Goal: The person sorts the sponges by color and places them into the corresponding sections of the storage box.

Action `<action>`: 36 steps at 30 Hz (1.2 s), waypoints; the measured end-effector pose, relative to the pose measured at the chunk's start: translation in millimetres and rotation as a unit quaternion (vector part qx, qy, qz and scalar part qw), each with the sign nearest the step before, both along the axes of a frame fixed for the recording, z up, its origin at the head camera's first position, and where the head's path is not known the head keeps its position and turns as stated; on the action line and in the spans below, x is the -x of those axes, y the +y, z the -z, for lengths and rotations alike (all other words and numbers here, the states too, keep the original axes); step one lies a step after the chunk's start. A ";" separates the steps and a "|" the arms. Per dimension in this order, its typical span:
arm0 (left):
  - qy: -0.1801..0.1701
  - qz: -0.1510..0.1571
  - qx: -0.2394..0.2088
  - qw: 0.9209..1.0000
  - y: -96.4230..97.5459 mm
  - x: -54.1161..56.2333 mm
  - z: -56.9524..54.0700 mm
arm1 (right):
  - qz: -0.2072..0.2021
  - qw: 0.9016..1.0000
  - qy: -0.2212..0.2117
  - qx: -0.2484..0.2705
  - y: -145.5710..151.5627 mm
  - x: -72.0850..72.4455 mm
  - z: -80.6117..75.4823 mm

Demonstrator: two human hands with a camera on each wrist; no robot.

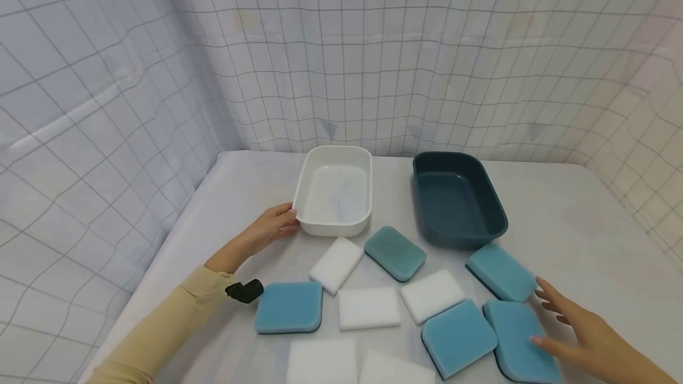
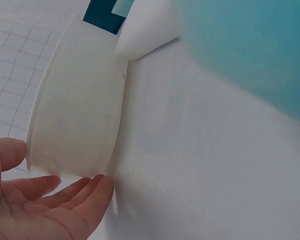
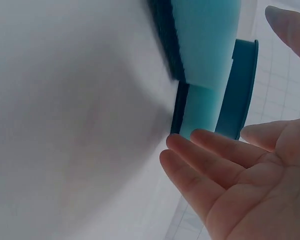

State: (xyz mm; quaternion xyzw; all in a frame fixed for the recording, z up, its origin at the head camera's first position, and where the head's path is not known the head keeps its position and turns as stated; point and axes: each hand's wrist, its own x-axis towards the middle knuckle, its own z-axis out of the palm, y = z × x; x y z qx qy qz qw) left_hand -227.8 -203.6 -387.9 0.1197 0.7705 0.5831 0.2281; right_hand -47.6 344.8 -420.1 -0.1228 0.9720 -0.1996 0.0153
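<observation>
My left hand point(image 1: 271, 227) touches the near left corner of a white rectangular bin point(image 1: 308, 229); in the left wrist view its loosely extended fingertips point(image 2: 106, 187) lie against the bin's wall point(image 2: 77, 100). At the right, my right hand point(image 1: 584, 333) reaches with spread fingers beside two blue sponges. Its fingertips are by the far sponge point(image 1: 503, 271), and its thumb is over the nearer sponge point(image 1: 520, 339). In the right wrist view nothing lies in the palm point(image 3: 270, 185); whether the fingertips touch a sponge, I cannot tell.
A dark blue bin point(image 1: 427, 227) stands right of the white one. Between the hands lie several white sponges point(image 1: 368, 308) and more blue sponges, including one at the left point(image 1: 289, 306), one by the bins point(image 1: 395, 252) and one at the front point(image 1: 460, 336). Gridded cloth walls point(image 1: 341, 58) enclose the table.
</observation>
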 end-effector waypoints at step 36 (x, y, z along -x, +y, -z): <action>-0.028 -0.016 0.002 0.999 2.6 4.9 4.1 | 0.033 0.994 -0.052 -0.089 -57.7 -19.7 -2.7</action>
